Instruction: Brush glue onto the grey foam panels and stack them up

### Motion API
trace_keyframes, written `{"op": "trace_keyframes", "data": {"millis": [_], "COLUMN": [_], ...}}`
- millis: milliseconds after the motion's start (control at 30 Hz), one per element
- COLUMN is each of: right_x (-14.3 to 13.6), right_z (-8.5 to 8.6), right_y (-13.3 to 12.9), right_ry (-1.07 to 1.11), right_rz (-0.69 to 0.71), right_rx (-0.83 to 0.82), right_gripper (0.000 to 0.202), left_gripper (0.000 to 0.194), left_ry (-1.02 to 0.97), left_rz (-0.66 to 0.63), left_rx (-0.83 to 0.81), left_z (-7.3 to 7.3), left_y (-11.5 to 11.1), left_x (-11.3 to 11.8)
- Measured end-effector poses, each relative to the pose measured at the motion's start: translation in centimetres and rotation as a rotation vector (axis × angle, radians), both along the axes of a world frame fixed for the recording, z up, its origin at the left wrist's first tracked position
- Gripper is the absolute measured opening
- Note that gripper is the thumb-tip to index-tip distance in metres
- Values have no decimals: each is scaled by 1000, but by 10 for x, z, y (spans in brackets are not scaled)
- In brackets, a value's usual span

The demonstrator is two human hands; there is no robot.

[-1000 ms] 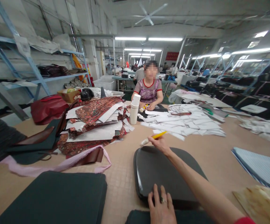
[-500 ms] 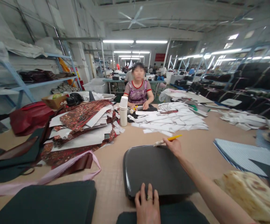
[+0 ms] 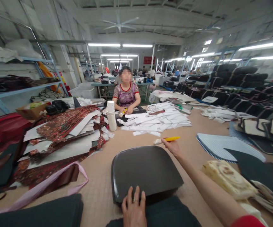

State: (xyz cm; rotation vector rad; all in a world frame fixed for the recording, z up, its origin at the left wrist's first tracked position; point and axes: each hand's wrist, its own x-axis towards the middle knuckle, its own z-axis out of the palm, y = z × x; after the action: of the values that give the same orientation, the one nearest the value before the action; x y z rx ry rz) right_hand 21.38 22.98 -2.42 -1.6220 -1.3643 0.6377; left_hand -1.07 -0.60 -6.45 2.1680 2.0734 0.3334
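A stack of dark grey panels (image 3: 148,171) with rounded far corners lies on the table in front of me. A pale wet-looking line runs along its left and far edges. My left hand (image 3: 133,205) rests on the near edge of the top panel, fingers stretched out, a ring on one. My right hand (image 3: 171,146) pinches a brush (image 3: 170,139) with a yellow handle; its whitish bristles point left, at the panel's far edge. Whether the bristles touch the panel I cannot tell. Dark green fabric (image 3: 160,214) lies just under the near side of the stack.
Patterned red sheets with white backing (image 3: 65,132) are piled at left, beside a pink strip (image 3: 46,179). A cream bottle (image 3: 111,118) and white strips (image 3: 160,119) lie beyond. A co-worker (image 3: 126,94) sits opposite. Striped fabric (image 3: 228,146) and a cream packet (image 3: 228,179) are at right.
The view has turned to the right, so the table's things sit further left. The brush has moved rightward along the panel's far edge. My left hand stays on the near edge.
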Motion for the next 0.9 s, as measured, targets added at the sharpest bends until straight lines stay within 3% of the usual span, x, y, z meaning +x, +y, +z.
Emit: {"op": "trace_keyframes", "data": {"millis": [267,533,900], "right_x": [26,22,44], "right_z": [0,-2,6], "right_y": [-16,-24,-89], "right_ry": [3,44,21], "right_rz": [-75,29,29], "right_rx": [38,54,15], "right_gripper": [26,28,27], "left_gripper": [48,51,47], "left_ry": [41,89,50], "left_rz": [12,5,23], "left_rx": [65,61,77], "left_z": [-1,7,10], "left_y": [-1,-4,-4], "left_x": [3,5,7]}}
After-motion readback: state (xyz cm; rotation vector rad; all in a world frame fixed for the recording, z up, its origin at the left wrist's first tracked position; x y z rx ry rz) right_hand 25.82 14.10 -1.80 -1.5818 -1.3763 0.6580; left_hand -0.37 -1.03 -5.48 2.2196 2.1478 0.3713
